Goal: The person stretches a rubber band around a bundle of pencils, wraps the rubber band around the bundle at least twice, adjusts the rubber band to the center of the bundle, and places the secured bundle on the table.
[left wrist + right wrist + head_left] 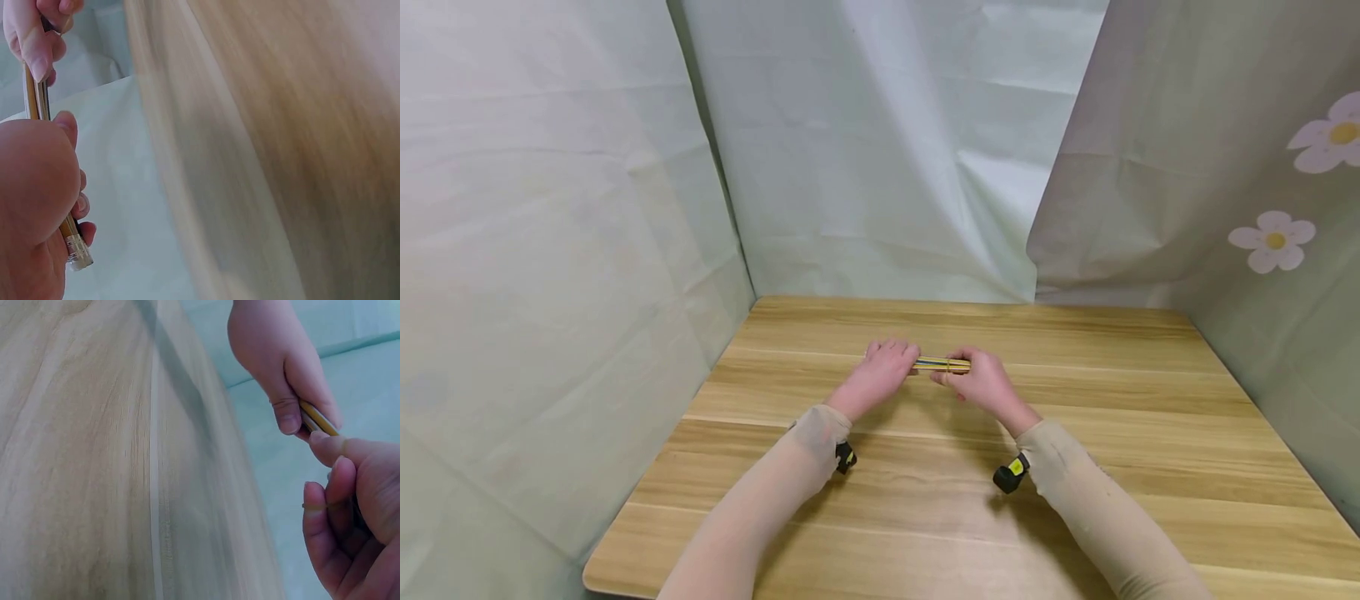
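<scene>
A slim bundle of pencils, striped yellow and dark, is held level above the table between both hands. My left hand grips its left part. The silvery end of the bundle sticks out below that hand's fingers in the left wrist view. My right hand holds the right part, its thumb lying along the pencils. A thin yellowish rubber band runs across the right fingers and thumb in the right wrist view. The palms hide much of the bundle.
The wood-grain table spreads beneath both arms. Pale cloth curtains hang behind it and along both sides, with printed flowers at the right. Each wrist carries a small black camera.
</scene>
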A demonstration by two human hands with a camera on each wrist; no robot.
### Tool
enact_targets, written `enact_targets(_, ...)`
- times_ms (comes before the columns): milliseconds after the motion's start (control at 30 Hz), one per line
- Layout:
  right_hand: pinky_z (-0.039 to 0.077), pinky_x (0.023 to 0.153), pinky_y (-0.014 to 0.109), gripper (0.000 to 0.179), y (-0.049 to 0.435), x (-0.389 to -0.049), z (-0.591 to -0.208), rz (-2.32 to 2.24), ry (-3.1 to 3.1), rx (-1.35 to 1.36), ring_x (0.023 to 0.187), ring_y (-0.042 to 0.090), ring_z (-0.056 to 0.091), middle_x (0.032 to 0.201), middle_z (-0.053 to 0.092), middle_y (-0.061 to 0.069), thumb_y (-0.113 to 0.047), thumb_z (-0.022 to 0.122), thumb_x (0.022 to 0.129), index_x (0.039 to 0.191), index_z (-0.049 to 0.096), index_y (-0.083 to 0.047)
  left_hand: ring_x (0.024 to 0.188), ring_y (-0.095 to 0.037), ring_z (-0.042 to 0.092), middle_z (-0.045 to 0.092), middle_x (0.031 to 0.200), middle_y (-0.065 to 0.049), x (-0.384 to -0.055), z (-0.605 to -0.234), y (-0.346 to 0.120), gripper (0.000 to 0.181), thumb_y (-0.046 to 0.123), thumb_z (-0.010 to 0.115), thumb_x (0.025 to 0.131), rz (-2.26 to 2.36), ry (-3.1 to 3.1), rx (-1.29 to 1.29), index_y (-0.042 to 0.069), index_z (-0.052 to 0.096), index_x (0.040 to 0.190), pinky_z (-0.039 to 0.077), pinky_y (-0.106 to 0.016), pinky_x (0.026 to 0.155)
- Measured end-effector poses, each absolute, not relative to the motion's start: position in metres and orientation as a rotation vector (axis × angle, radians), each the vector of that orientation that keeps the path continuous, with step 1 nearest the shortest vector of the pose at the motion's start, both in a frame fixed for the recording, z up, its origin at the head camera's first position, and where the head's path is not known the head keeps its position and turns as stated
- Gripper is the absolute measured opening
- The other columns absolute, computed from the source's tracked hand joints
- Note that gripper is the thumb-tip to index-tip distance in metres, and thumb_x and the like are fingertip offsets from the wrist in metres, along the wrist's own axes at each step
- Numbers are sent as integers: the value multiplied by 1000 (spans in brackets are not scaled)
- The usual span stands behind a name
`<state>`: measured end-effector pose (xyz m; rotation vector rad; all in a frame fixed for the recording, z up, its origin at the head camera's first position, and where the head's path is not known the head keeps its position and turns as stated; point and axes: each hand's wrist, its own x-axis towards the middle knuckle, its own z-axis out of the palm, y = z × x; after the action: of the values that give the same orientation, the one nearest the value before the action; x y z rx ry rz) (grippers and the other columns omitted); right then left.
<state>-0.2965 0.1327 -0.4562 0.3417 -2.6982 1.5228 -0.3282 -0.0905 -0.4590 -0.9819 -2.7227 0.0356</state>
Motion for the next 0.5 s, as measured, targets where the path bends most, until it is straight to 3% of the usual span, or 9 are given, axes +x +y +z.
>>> enact_targets(133, 51, 52, 30, 41, 131, -296, -457, 1612, -2637, 260, 56, 20, 63, 82, 71, 8, -22, 92, 87, 112, 67, -2, 91, -24, 56, 59, 97, -2, -330, -460, -90, 21, 33, 57, 110, -109, -2775, -963, 13, 52, 107, 35, -38, 77)
enact_targets(333, 51, 52, 30, 55, 137, -298, -464, 1758, -2453, 196, 60, 31, 64, 79, 68, 5, -22, 92, 88, 119, 52, -2, 91, -28, 64, 65, 97, -5, -334, -459, -93, 15, 25, 63, 109, -332, -2819, -852, 11, 57, 110, 45, -42, 77)
enact_targets(500, 44, 51, 26, 25, 143, -298, -467, 1551, -2482, 414, 56, 17, 57, 69, 66, 5, -21, 90, 90, 99, 72, -6, 91, -27, 64, 64, 95, -3, -334, -459, -96, 14, 23, 64, 109, -392, -2896, -742, 11, 57, 110, 46, -43, 79)
